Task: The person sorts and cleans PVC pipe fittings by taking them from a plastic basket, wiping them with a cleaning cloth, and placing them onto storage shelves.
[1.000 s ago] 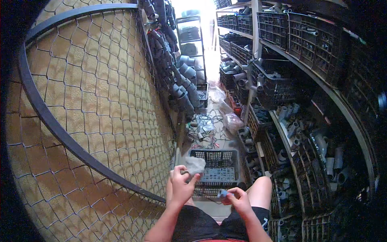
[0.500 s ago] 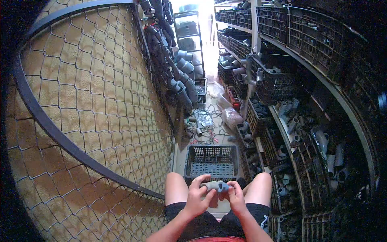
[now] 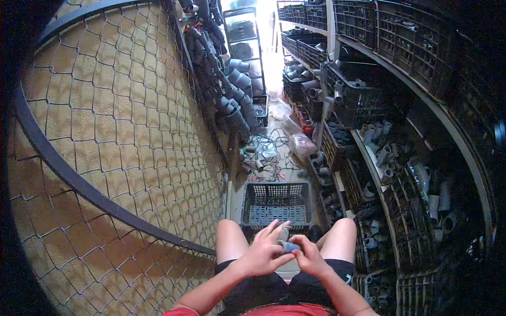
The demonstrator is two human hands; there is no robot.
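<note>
Between my two hands, above my lap, is a small grey pipe fitting (image 3: 290, 246) with a bluish end. My left hand (image 3: 263, 252) holds it from the left, thumb along its lower side and some fingers stretched upward past it. The fingers of my right hand (image 3: 310, 258) are bent around the bluish end. Much of the fitting is hidden by my fingers, so its full shape does not show. Just beyond my hands, on the floor between my knees, stands a black plastic crate (image 3: 245, 203) with slatted sides.
Chain-link mesh (image 3: 126, 131) in a metal frame rises on my left. Shelves on the right carry black crates (image 3: 358, 100) of pipe fittings. Large grey fittings (image 3: 240, 79) are stacked at back left. Wires (image 3: 269, 150) and a plastic bag (image 3: 302, 145) lie on the floor.
The fitting has turned in my hands and its opening no longer faces me. My left hand has moved slightly right with its fingers straighter, and my hands are closer together.
</note>
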